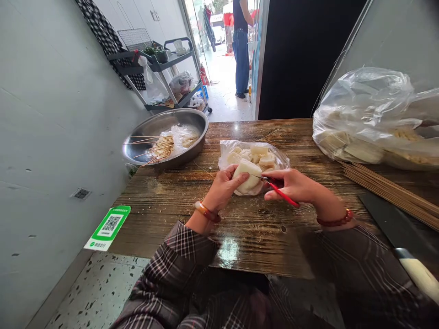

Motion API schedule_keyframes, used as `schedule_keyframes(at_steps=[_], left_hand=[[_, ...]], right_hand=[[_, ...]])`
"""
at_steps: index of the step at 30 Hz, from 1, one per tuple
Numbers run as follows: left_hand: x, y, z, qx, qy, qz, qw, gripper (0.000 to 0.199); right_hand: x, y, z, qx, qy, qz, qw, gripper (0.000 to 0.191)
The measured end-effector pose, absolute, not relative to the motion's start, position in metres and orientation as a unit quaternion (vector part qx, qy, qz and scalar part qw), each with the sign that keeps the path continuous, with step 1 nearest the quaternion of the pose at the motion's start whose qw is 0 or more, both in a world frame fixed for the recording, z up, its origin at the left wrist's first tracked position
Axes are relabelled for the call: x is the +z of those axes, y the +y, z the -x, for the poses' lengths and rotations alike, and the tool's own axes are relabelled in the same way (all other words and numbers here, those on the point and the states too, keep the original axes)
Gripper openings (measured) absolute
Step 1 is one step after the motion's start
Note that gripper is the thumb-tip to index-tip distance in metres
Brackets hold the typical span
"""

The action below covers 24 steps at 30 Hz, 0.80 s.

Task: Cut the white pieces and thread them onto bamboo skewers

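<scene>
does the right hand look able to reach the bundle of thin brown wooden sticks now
Probably yes, once the right hand sets down the red-handled metal tool: the bundle of thin brown wooden sticks lies on that side, its middle uncovered, though a broad dark-bladed knife lies alongside.

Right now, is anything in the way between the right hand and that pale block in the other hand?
Nothing visible blocks it. Only the red-handled tool, held in the right hand, spans the gap, its tip at the pale block; whether they touch is unclear. The left hand grips the block from the opposite side.
</scene>
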<state>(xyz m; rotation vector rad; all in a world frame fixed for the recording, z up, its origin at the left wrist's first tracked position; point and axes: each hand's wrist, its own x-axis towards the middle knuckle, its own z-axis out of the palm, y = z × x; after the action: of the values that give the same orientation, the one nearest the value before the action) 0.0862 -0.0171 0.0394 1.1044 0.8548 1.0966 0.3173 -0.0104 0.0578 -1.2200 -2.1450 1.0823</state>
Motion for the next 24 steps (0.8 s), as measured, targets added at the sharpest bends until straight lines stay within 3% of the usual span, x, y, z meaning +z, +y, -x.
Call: schedule_keyframes(at_steps=[5,17,24], left_hand=[[0.040,-0.019,-0.089,0.460,0.395,-0.516,0.606,0.044],[0.039,-0.018,-0.088,0.464,0.382,-0.505,0.620,0.040],[0.040,-0.018,-0.087,0.487,0.335,-0.425,0.686,0.054]], right_hand=[[0.061,-0.008,-0.314,0.415,-0.775,0.438,0.186,0.072],[0.059,-0.003,-0.317,0.399,-0.784,0.424,0.217,0.048],[0.050,-0.001,-0.317,0.435,-0.760,0.419,0.241,0.057]])
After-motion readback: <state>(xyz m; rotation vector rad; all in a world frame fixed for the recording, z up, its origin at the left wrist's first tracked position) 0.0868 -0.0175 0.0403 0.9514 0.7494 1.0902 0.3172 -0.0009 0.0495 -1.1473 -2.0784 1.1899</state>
